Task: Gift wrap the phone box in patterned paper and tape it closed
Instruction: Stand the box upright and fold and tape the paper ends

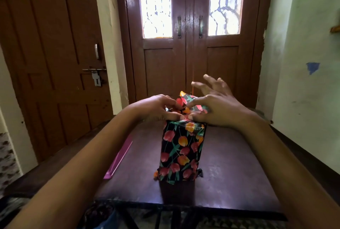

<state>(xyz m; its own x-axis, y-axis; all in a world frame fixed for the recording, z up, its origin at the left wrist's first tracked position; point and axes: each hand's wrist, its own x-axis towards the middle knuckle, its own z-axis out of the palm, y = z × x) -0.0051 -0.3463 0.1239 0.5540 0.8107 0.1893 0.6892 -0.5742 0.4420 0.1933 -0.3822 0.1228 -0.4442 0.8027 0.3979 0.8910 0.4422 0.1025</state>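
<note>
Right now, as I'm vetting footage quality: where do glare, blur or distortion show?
Head view: door panes blown out by backlight; raised fingers of the right hand motion-blurred; soft glare on the table; wide-angle bends the door frames; wrapped box sharp.

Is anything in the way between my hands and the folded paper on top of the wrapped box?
Nothing visible. The left hand and right hand pinch the black tulip-printed wrapping paper at its top end. The flat pink plastic strip lies on the dark wooden table, apart to the left.
</note>
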